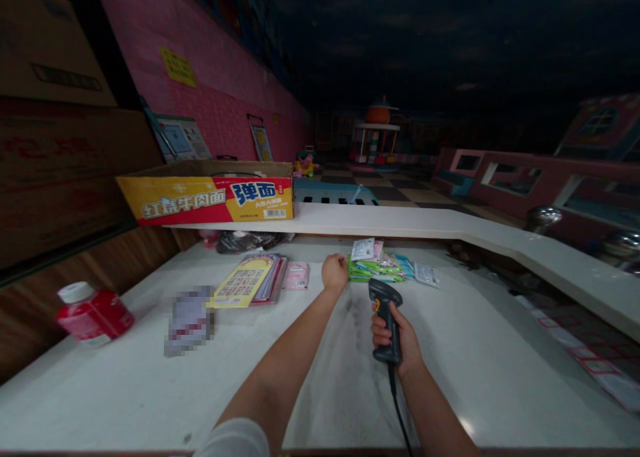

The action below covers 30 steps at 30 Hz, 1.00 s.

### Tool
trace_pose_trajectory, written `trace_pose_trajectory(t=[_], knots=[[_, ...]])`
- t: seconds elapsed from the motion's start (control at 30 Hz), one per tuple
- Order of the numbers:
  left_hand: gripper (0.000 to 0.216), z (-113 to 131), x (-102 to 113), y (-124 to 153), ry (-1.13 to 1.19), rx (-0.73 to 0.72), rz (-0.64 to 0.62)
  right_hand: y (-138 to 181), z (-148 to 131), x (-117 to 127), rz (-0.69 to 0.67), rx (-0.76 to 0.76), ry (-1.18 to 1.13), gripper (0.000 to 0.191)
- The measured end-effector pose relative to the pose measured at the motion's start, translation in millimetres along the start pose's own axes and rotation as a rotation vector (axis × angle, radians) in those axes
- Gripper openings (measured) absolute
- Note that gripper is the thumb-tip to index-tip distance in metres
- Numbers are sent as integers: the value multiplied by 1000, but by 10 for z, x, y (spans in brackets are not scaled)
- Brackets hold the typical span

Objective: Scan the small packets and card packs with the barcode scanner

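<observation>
My right hand [400,340] is wrapped around the handle of a black barcode scanner [385,320], its head pointing up and away from me. A cable runs down from the handle toward the counter's near edge. My left hand [334,272] is closed, with curled fingers, at the left edge of a pile of green packets [373,270]; what its fingertips hold is hidden. On top of that pile lies a small white packet [363,249]. Blue-and-white packets [425,274] stick out at its right side. Left of my left hand lies a pink packet [298,275].
A stack of colourful cards [250,280] and a blurred-out item [190,320] lie on the white counter [240,377]. A red bottle [95,315] with a white cap stands far left. An open noodle carton [215,200] sits on the raised ledge [390,222] behind.
</observation>
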<state>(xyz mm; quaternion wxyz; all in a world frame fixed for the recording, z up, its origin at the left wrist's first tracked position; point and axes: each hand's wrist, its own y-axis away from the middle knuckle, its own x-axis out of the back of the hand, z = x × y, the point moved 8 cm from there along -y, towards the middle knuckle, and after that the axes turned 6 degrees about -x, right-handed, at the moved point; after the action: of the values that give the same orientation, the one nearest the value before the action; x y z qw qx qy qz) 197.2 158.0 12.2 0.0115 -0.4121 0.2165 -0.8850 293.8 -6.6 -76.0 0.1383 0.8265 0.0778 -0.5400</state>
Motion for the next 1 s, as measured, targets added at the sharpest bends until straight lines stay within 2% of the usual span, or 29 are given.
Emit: trace_pose_trajectory(t=[0.07, 0.17, 0.3, 0.47, 0.63, 0.7, 0.8, 0.83, 0.9, 1.0], knots=[[24, -154, 157, 80, -182, -21, 36, 3, 4, 8, 2, 0, 0, 36], [32, -492, 315, 206, -401, 68, 42, 9, 10, 18, 7, -1, 1, 35], [43, -836, 352, 353, -450, 176, -59, 18, 6, 23, 4, 6, 14, 34], [32, -815, 448, 441, -394, 79, -151, 24, 0, 35, 4, 10, 7, 33], [37, -874, 600, 474, -392, 219, -146, 37, 10, 25, 4, -14, -28, 30], [48, -899, 610, 491, -295, 223, -115, 41, 10, 23, 7, -15, -41, 28], [72, -972, 608, 566, -22, 182, -34, 46, 5, 29, 23, -3, -33, 26], [74, -1007, 605, 605, 77, 164, -10, 48, 2, 30, 29, 5, -23, 25], [62, -1079, 585, 693, 237, 132, 9, 54, 4, 26, 40, 17, 14, 25], [27, -1149, 557, 794, 534, 83, 38, 74, 41, -5, 54, 11, 108, 26]])
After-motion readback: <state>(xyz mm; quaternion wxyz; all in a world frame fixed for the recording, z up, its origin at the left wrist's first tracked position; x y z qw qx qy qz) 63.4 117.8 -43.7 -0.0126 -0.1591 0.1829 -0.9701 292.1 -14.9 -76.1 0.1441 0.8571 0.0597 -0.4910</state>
